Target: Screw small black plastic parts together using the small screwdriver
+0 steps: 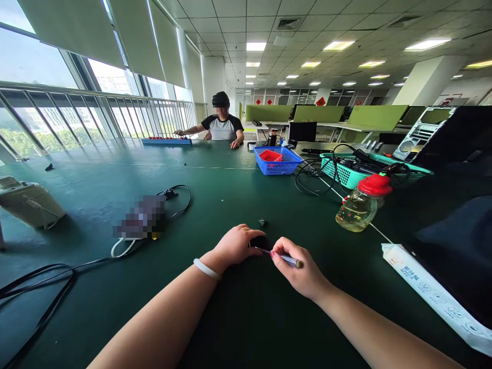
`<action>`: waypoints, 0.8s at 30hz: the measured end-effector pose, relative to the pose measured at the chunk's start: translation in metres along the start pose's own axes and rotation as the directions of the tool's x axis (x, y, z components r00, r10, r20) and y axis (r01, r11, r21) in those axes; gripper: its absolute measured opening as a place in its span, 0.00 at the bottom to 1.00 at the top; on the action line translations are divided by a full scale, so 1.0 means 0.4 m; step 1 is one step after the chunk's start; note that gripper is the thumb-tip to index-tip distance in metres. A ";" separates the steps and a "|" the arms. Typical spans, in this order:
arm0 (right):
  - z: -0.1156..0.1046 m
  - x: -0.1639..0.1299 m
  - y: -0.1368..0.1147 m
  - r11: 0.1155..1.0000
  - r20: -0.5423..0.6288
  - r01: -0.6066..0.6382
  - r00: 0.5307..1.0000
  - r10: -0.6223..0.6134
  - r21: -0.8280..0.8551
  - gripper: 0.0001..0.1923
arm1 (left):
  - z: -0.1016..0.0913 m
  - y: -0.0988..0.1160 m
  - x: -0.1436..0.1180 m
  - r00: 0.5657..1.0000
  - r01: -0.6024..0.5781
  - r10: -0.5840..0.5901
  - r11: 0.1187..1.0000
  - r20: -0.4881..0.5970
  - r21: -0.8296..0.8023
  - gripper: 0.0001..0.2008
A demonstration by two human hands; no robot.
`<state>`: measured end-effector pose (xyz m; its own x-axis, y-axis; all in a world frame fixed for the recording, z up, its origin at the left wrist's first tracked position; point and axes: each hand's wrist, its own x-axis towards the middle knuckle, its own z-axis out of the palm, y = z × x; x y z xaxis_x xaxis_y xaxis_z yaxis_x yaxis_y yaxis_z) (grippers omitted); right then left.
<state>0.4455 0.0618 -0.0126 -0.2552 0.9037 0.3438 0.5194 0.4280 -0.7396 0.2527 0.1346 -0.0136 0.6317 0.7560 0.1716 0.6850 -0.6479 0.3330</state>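
My left hand (235,245), with a white band at the wrist, is closed around a small dark object (260,242) on the green table. Its shape is mostly hidden by my fingers. In my right hand (302,269) a slim screwdriver (290,260) is pinched, its handle end pointing right and its thin shaft reaching left to the dark object. Whether the tip touches it, I cannot tell. Just beyond my fingers lies a tiny black piece (263,222).
At right stand a red-capped bottle (357,207), a long white packet (434,297) and a green basket (342,171) of cables. Farther off are a blue basket (279,166) and a seated person (222,123) with a blue tray (166,142). Cables (69,269) lie left.
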 end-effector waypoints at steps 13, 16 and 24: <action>-0.003 -0.003 0.022 0.996 -0.205 -0.005 0.978 0.024 0.091 0.14 | 0.001 -0.003 -0.003 1.000 0.012 -0.012 1.000 -0.005 -0.013 0.24; -0.001 0.006 0.022 0.991 -0.189 -0.047 0.979 0.070 0.128 0.16 | 0.000 0.000 -0.003 1.000 0.000 0.000 1.000 -0.009 -0.008 0.23; 0.001 0.009 0.027 0.988 -0.157 -0.043 0.985 0.066 0.148 0.17 | 0.002 0.006 -0.006 0.989 -0.102 0.095 0.993 -0.111 -0.056 0.20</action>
<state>0.4499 0.0696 -0.0198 -0.0890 0.9205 0.3806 0.4038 0.3826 -0.8310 0.2531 0.1313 -0.0138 0.6498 0.6966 0.3042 0.5956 -0.7153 0.3656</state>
